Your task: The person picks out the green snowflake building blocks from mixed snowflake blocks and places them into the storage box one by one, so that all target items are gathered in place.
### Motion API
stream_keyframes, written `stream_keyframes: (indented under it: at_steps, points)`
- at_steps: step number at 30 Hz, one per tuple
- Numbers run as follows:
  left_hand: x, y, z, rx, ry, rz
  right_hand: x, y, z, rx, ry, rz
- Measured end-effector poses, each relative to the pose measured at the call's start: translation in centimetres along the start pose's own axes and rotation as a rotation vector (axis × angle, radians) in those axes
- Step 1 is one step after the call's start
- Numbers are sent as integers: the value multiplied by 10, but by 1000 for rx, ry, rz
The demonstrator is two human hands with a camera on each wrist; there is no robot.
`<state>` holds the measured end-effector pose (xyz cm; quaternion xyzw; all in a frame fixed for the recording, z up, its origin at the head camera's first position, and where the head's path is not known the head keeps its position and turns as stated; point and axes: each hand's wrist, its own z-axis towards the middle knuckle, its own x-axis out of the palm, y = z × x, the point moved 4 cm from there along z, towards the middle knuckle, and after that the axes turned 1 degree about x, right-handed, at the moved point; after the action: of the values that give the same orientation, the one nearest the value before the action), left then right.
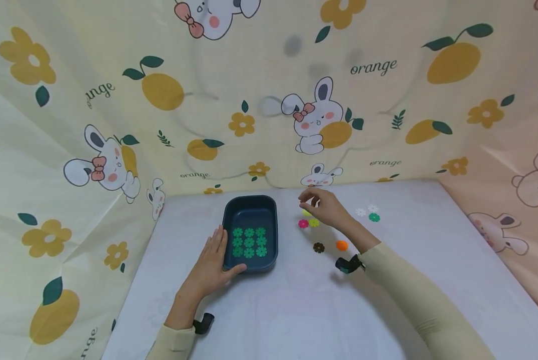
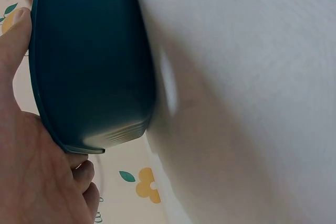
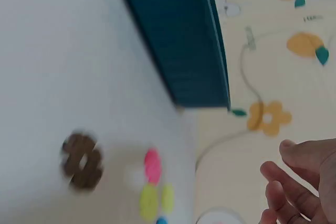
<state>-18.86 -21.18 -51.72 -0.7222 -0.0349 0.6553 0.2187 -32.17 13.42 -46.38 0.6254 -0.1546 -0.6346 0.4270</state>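
A dark blue rectangular tray (image 1: pixel 250 211) stands on the table, with several green flower-shaped pieces (image 1: pixel 249 241) laid out in rows in its near part. Against the tray's left wall rests my left hand (image 1: pixel 210 265), fingers extended along the side and the thumb by the near corner. My right hand (image 1: pixel 324 206) hovers over loose flower pieces to the right of the tray. In the right wrist view its thumb and fingers (image 3: pixel 291 182) are apart, with nothing seen between them. Below lie a pink piece (image 1: pixel 303 224), a yellow-green piece (image 1: pixel 314 222) and a blurred blue piece (image 3: pixel 161 220).
Nearer on the table lie a brown flower piece (image 1: pixel 319 247) and an orange piece (image 1: pixel 342 245). Beyond the right wrist are white pieces (image 1: pixel 361 212) and a green one (image 1: pixel 374 217). A patterned cloth (image 1: pixel 259 125) hangs behind the white table (image 1: pixel 287 310).
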Motion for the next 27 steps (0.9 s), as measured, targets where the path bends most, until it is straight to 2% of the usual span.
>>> stream_keyframes:
  at_steps: [11,21,27]
  points:
    - [-1,-3,-2,-1,2,-6,-42,-61,-41,150,-73,-80]
    - [0,-1,-1,-5,30,3,-76,-100,-73,253,-125,-102]
    - [-1,-2,0,-2,14,1,-89,-128,-88,374,-106,-111]
